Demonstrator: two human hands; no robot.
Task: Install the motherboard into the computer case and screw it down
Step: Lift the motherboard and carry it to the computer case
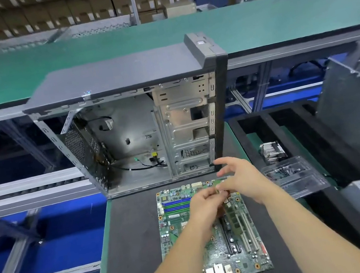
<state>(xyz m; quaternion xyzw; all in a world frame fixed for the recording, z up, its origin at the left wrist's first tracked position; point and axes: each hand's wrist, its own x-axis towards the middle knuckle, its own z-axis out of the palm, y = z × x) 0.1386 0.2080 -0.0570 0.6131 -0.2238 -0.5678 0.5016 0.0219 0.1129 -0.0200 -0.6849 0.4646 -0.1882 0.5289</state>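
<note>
While motherboard (212, 233) lies on black mat (132, 239) | left hand (206, 205) pinches small part | right hand (238, 180) loose-fingered | cartons (34, 13) behind.

Left hand (206, 205) apparently pinching; right hand (241, 179) fingers loosely spread.

Two bare forearms and hands, no sleeves in view

Both arms enter from the lower edge and show bare from the edge of view up to the fingers; no sleeve, cuff or glove covers either one. The left hand (206, 205) has no ring, watch or band on its wrist that can be seen, and the right hand (241, 178) is likewise plain, with no strap, tape or jewellery showing. The forearms are smooth and unmarked, without tattoos or plasters visible. Fingernails are too blurred to tell apart. Near the left elbow, at the bottom edge, a small patch of purple cloth shows; whether it is clothing cannot be told.
</note>
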